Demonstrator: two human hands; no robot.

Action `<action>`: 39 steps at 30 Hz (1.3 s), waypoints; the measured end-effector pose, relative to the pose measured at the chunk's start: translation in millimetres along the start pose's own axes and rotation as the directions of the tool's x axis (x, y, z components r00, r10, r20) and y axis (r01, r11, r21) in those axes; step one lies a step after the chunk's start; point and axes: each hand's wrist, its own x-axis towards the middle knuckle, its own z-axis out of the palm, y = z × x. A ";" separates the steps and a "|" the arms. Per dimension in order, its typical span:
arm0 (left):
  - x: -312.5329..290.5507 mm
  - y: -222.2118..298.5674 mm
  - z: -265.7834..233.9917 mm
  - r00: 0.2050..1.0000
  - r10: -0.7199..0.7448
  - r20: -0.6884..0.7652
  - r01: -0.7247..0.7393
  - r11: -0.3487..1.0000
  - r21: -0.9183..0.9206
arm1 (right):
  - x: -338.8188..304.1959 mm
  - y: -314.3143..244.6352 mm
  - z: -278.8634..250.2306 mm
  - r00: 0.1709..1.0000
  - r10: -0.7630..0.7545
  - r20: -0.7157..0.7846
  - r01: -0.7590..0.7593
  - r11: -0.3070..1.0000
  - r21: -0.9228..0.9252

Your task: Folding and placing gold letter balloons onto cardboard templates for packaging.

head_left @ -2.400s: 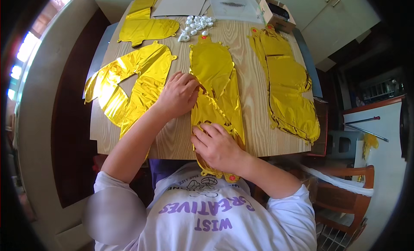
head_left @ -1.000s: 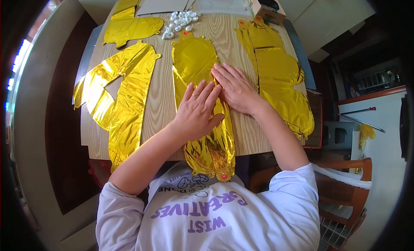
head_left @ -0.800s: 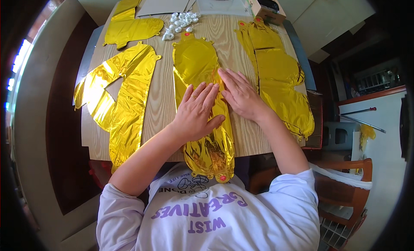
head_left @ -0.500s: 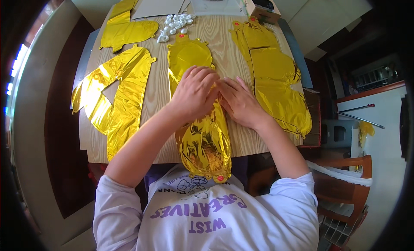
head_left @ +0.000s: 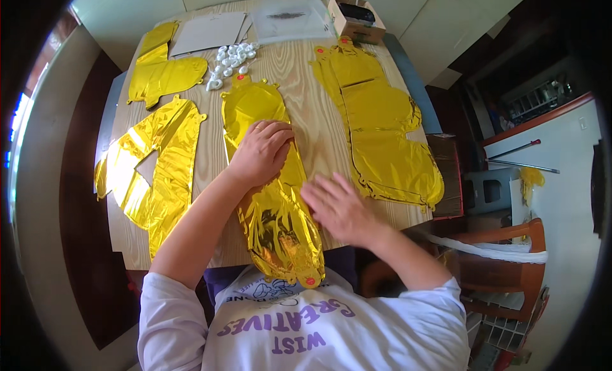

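A long, flat gold foil balloon (head_left: 280,218) with rounded ends and small tabs lies lengthwise before me, its near end over the table edge by my shirt. My left hand (head_left: 261,153) rests across its middle, fingers bent together and closed on the foil near its right edge; the fingertips are partly hidden. Beside the lower right edge of that balloon, my right hand (head_left: 338,208) has its fingers stretched out, slightly blurred, palm down. It holds nothing that I can see.
More flat gold foil balloons lie around: an angular one (head_left: 175,160) at left, a bent one (head_left: 169,74) at far left, a folded stack (head_left: 382,129) at right. White curled pieces (head_left: 233,58), white sheets (head_left: 207,33), a clear plastic sheet (head_left: 293,30) and a cardboard box (head_left: 357,30) sit farther back.
My hands, close together before, are now apart. The right hand has moved nearer to me along the balloon's edge; the left stays on the foil. The whole view has shifted slightly.
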 end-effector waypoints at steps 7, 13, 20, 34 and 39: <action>1.1 0.7 -0.4 1.000 0.006 -0.003 -0.006 1.000 0.018 | -53.0 -28.3 -28.0 0.990 -0.137 0.022 0.131 0.974 0.183; 0.9 2.0 -3.2 1.000 0.002 0.004 -0.003 0.999 0.035 | -9.9 54.7 -63.6 0.970 0.081 -0.230 0.006 0.935 0.356; 6.7 4.9 -2.5 1.000 -0.017 -0.025 0.017 1.000 0.019 | 104.3 292.7 -109.4 0.753 0.624 -0.209 -0.579 0.779 0.241; 5.7 7.7 -8.8 0.995 -0.098 0.028 0.098 0.995 0.003 | 198.4 406.8 -82.4 0.578 0.567 -0.588 -0.633 0.766 0.117; 7.8 7.3 -6.8 0.997 -0.079 0.006 0.079 0.997 0.003 | 120.8 395.9 -111.8 0.385 0.895 -0.227 -0.564 0.423 0.710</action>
